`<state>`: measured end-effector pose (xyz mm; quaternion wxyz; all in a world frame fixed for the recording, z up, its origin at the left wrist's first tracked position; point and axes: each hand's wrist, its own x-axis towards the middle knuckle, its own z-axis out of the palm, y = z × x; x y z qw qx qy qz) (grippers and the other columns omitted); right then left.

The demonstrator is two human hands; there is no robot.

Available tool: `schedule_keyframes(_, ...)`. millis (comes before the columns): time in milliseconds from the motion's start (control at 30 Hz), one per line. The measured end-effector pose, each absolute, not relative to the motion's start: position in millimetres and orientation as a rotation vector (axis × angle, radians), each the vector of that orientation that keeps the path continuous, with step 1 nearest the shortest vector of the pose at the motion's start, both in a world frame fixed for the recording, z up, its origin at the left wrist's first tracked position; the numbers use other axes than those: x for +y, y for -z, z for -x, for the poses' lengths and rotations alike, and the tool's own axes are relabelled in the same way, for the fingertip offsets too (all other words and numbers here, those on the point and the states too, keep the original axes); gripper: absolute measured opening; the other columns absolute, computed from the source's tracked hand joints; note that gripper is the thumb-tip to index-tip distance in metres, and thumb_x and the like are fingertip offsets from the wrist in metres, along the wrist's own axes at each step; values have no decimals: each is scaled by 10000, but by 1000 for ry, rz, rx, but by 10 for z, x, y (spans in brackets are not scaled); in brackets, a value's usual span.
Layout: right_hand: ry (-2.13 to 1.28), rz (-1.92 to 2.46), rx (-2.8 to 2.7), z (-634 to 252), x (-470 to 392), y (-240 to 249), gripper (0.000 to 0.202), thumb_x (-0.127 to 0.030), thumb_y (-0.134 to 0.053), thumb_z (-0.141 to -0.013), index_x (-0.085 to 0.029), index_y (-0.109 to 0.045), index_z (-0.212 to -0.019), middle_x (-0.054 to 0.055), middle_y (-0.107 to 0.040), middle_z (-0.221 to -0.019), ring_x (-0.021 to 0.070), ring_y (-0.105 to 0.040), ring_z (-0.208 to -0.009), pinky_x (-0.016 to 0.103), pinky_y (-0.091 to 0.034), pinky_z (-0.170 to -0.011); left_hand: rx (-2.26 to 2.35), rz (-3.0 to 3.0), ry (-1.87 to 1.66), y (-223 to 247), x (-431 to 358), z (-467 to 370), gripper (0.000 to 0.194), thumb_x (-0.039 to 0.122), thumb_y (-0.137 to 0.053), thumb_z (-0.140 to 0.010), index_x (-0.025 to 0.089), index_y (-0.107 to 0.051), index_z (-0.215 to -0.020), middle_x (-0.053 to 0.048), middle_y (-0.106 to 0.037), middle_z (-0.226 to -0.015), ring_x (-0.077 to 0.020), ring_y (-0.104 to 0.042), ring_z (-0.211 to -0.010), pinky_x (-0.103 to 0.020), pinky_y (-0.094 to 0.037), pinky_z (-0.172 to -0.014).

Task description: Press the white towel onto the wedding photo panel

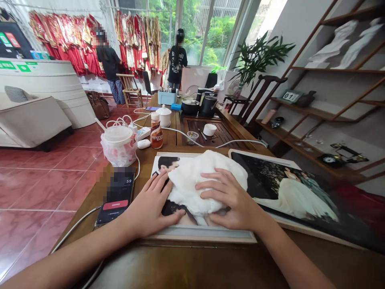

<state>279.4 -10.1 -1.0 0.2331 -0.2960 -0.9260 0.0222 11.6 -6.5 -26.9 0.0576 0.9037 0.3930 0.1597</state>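
A framed photo [192, 229] of a person lies flat on the wooden table in front of me. On top of it is a bunched white fluffy cloth [186, 180], which hides much of the picture. My right hand [230, 196] grips the cloth from its right side, with curved fingers over the top and the thumb low by the photo. Flat on the photo's left part rests my left hand [153, 202], its fingers spread and the fingertips beside the cloth's left edge. A second framed photo [288, 188], showing a white gown, lies to the right.
A phone [116, 196] with a cable lies at left, near a bagged white tub [118, 142]. Behind stand a Nescafé bottle [156, 132], a lidded white cup [164, 116] and a tea tray [222, 134] with a small bowl [209, 129]. Two people stand by hanging red garments.
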Motion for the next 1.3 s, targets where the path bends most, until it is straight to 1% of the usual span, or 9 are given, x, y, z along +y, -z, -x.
schedule_keyframes(133, -42, 856, -2525, -2784, -112, 13, 324, -227, -677, -711, -239, -551, -1010, 28, -671, -1173, 297, -476, -1269, 514, -199, -1093, 1192, -2747, -494, 265, -64, -120, 757, 561, -546, -908, 119, -333, -1484, -167, -233, -1580, -348, -118, -1467, -519, -216, -1172)
schedule_keyframes(300, -122, 746, -2569, -2669, -202, 14, 367, -178, -639, -679, -242, -547, -1029, 24, -667, -1178, 289, -465, -1288, 500, -184, -1107, 1158, -2760, -479, 262, -49, -111, 772, 522, -576, -898, 106, -319, -1496, -168, -236, -1579, -358, -123, -1465, -526, -210, -1172)
schedule_keyframes(600, -48, 854, -2524, -2872, -59, 31, 410, -215, -670, -719, -241, -556, -1112, 29, -663, -1204, 280, -472, -1284, 484, -220, -1094, 1186, -2730, -537, 280, -62, -122, 774, 560, -562, -896, 119, -327, -1487, -170, -276, -1563, -357, -155, -1459, -529, -241, -1162)
schedule_keyframes(767, -96, 742, -2541, -2699, -179, 29, 375, -193, -650, -704, -239, -561, -1065, 25, -677, -1172, 281, -479, -1282, 487, -201, -1102, 1170, -2748, -504, 261, -64, -103, 748, 542, -569, -895, 122, -360, -1477, -160, -273, -1567, -356, -135, -1463, -532, -218, -1169)
schedule_keyframes(867, -109, 708, -2557, -2691, -182, 30, 367, -186, -641, -701, -242, -563, -1056, 17, -680, -1169, 273, -486, -1279, 478, -193, -1109, 1151, -2764, -491, 260, -62, -105, 758, 523, -582, -891, 101, -356, -1479, -169, -259, -1571, -356, -123, -1465, -527, -214, -1171)
schedule_keyframes(933, -78, 739, -2549, -2759, -131, 34, 356, -191, -644, -715, -243, -563, -1058, 18, -679, -1175, 270, -498, -1268, 476, -201, -1105, 1167, -2760, -487, 269, -58, -117, 769, 529, -574, -897, 101, -335, -1489, -169, -244, -1576, -351, -128, -1465, -518, -215, -1173)
schedule_keyframes(1067, 0, 833, -2522, -2883, -43, 43, 330, -207, -658, -738, -235, -566, -1054, 41, -673, -1189, 301, -490, -1264, 498, -251, -1057, 1207, -2753, -494, 290, -53, -132, 807, 568, -537, -909, 85, -287, -1505, -189, -224, -1579, -346, -139, -1464, -514, -225, -1168)
schedule_keyframes(1200, -48, 781, -2518, -2783, -118, 36, 334, -208, -658, -711, -241, -564, -1030, 36, -678, -1162, 311, -489, -1260, 512, -235, -1056, 1197, -2758, -472, 277, -60, -118, 784, 561, -537, -912, 99, -304, -1501, -178, -226, -1580, -340, -124, -1468, -506, -207, -1175)
schedule_keyframes(1300, -114, 719, -2542, -2700, -181, 29, 349, -190, -639, -687, -249, -565, -1023, 21, -676, -1165, 293, -497, -1260, 499, -213, -1074, 1165, -2761, -473, 263, -63, -110, 775, 528, -565, -901, 114, -307, -1502, -163, -235, -1581, -346, -123, -1467, -513, -203, -1176)
